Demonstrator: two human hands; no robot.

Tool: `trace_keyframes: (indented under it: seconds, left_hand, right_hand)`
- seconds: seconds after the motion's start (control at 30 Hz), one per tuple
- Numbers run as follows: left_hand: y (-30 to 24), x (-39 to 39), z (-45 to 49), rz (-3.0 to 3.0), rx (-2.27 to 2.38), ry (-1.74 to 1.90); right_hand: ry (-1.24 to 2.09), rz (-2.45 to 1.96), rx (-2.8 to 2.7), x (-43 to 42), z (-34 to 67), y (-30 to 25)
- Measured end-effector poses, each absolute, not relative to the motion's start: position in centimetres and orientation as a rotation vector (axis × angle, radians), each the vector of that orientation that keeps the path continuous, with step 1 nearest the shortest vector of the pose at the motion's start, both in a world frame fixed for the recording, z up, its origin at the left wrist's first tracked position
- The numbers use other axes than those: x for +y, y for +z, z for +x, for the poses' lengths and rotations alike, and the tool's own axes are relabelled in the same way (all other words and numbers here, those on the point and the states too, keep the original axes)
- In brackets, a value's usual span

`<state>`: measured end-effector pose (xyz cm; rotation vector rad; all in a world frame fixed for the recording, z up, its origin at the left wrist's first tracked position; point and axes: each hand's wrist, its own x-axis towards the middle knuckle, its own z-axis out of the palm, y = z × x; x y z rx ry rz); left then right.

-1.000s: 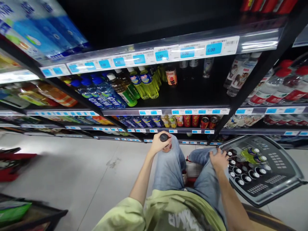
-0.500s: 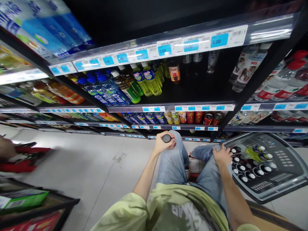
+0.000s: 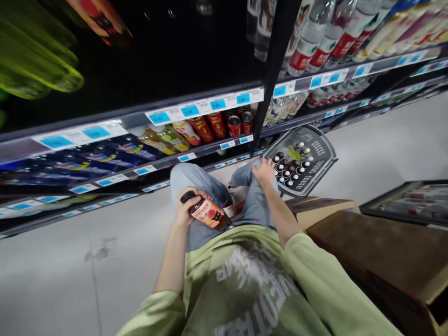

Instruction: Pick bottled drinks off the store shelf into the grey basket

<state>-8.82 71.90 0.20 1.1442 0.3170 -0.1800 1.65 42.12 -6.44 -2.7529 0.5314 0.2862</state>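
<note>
My left hand (image 3: 187, 207) is closed around a small dark bottle (image 3: 206, 212) with a black cap and a peach-coloured label, held tilted over my left thigh. My right hand (image 3: 264, 170) lies flat on my right knee, fingers spread, beside a grey shopping basket (image 3: 320, 156). The basket stands on the floor and holds several bottles with black-and-white caps plus two yellow-green ones. I am crouched in jeans and a light green shirt in front of drinks shelves.
Shelves (image 3: 206, 105) with blue price tags carry cans, juice and water bottles. A black upright post (image 3: 271, 70) divides the shelving. Brown cardboard boxes (image 3: 367, 233) sit at my right, a dark tray (image 3: 409, 203) beyond them. Pale floor (image 3: 52, 275) spreads to the left.
The view has swung right and tilted. My left hand has drawn the bottle back from the knee toward my lap and tipped it sideways, showing its label. The right hand stays on the knee.
</note>
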Motion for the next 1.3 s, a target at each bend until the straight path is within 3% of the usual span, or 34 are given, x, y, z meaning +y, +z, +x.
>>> trace_keyframes:
  seconds: [0.53, 0.9, 1.3]
  left_hand:
    - [-0.7, 68.9, -7.3, 0.983, 0.308, -0.238]
    - [-0.6, 71.2, -8.8, 0.762, 0.46, 0.127]
    - [-1.2, 71.9, -8.6, 0.68, 0.423, 0.219]
  right_hand:
    - [0.276, -2.778, 0.517, 41.6, 1.4, -6.9]
    - [0.258, -2.846, 0.494, 40.7, 1.2, -8.2]
    - [0.208, -2.879, 0.478, 40.6, 1.1, -8.4]
